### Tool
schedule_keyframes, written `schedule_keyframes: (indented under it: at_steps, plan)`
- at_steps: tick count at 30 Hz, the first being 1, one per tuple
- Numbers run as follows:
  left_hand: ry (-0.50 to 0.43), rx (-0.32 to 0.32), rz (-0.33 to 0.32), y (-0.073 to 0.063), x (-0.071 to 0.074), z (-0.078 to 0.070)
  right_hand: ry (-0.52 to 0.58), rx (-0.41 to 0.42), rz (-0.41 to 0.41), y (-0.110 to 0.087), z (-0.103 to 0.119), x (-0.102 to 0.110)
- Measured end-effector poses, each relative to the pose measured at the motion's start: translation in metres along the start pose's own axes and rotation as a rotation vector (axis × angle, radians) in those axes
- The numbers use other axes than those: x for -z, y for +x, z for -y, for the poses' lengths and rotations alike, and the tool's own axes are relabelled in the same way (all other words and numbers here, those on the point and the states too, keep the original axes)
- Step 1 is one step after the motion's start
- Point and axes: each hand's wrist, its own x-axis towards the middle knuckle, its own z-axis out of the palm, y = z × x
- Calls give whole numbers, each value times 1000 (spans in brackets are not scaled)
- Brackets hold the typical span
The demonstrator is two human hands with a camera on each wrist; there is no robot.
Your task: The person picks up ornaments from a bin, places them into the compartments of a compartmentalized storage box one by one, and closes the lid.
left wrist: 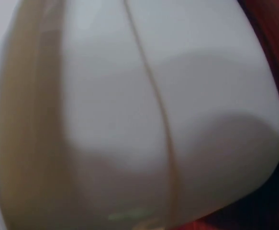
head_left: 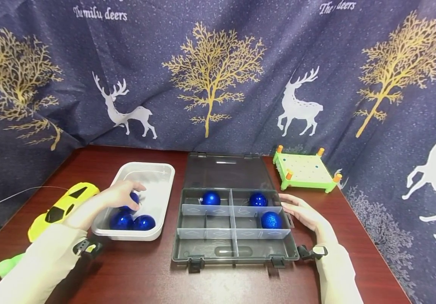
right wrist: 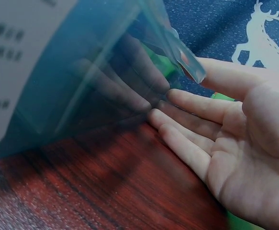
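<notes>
Over the white tray [head_left: 167, 185] at the left, my left hand [head_left: 121, 194] pinches a blue Christmas ball [head_left: 134, 197] between thumb and fingers. Two more shiny blue balls [head_left: 144, 222] lie in the tray's near end. A grey transparent compartment box [head_left: 205, 243] stands open at the middle, its lid [head_left: 223, 173] laid back. Blue balls sit in its back left [head_left: 211, 198], back right [head_left: 258, 199] and middle right compartments; the last [head_left: 271, 220] is glittery. My right hand [head_left: 303, 211] rests its extended fingers against the box's right side. The left wrist view is blurred white.
A yellow toy car [head_left: 64, 207] and a green object [head_left: 8, 266] lie left of the tray. Back right stands a green toy table [head_left: 305, 169] with orange pegs. A dark patterned cloth [head_left: 218, 84] hangs behind the red-brown table [head_left: 145, 270].
</notes>
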Motion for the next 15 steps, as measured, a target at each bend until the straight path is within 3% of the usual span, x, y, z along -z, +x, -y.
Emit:
schedule_keyframes:
  at_steps: [4,15]
  plan:
    - [17,-8,5,0,0,-2,-5,1,3,0,-2,1]
    - [46,48,43,3,-4,1,-14,-22,-4,1,-2,1]
